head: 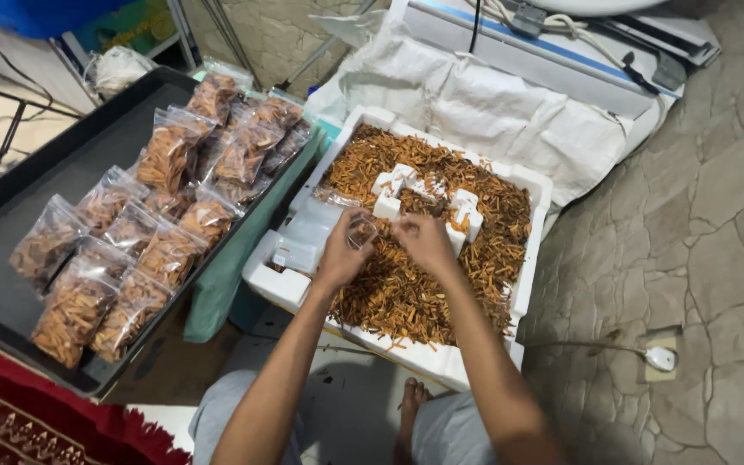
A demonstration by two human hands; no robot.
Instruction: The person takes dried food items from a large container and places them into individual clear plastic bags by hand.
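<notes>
Left hand [340, 256] grip clamped on clear bag [361, 231] — right hand [424, 242] fingers pinched together beside it.

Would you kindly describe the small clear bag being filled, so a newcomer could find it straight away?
Start at the white foam box heaped with orange-brown snack sticks. Above its left part, the left hand holds a small clear plastic bag open, the right hand beside it. Unlike the filled bags on the black tray, it looks nearly empty.
</notes>
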